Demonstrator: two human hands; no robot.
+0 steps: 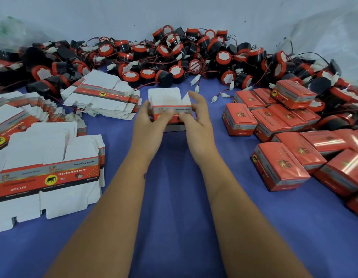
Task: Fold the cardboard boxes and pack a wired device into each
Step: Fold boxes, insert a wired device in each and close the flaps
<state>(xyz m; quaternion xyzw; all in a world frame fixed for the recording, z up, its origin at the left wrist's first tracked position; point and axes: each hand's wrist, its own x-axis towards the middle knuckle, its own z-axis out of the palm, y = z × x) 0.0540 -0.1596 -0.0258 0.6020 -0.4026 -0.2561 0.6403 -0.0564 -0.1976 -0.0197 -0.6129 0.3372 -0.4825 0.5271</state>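
Blue cloth work surface, pale wall behind. Both hands meet mid-frame on one half-folded box: left hand grips its left end, thumb across the printed front; right hand pinches the right end, thumb on the front, index finger raised over the side flap. Box stands open-topped, its white back flap upright, its base on or just above the cloth, can't tell which. Just beyond the left hand: fanned stack of flat box blanks. Further left and nearer the body: more flat blanks, white insides and red printed bands up. Right of the right hand: heap of closed red boxes, some stacked, some tipped. Beyond both hands, along the wall: wide pile of black-and-red wired devices, red/black leads and white connectors trailing toward the hands.
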